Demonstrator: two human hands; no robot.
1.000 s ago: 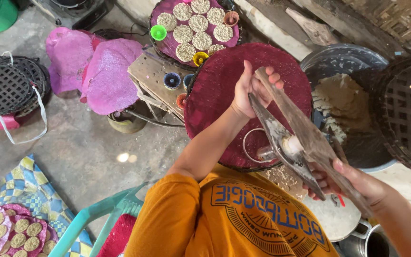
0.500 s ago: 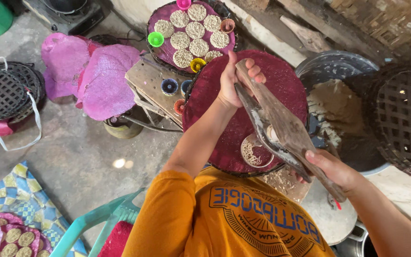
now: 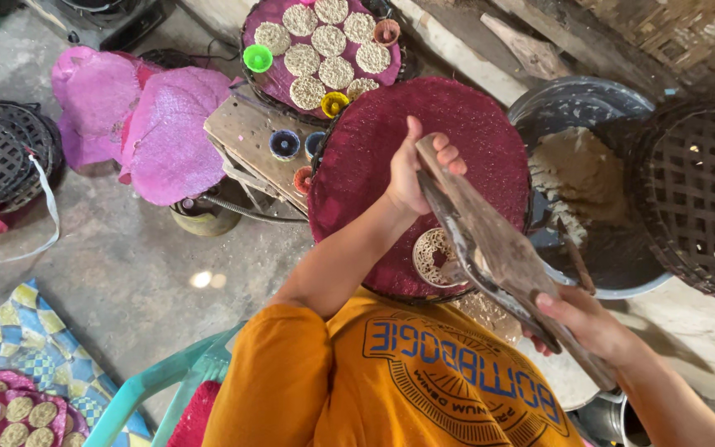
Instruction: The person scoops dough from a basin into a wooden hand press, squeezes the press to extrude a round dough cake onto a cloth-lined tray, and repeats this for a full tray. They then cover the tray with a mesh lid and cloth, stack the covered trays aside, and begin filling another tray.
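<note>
**Two hands on a wooden press above the red mat**

Here, the left hand (image 3: 414, 170) curls shut around the far end of a hinged wooden press (image 3: 498, 252), thumb up, while the right hand (image 3: 585, 321) closes on its near end. The press slants over the round dark-red woven mat (image 3: 374, 149), its plates slightly apart. On the mat, just beneath the press, lies a pale lacy disc (image 3: 432, 257). Right of the mat stands a grey basin of beige dough (image 3: 577, 178); beyond it, a dark woven basket (image 3: 697, 194). Behind the mat, a tray of round cakes (image 3: 324, 45). Left of the mat, pink cloths (image 3: 138, 124) lie crumpled.
</note>
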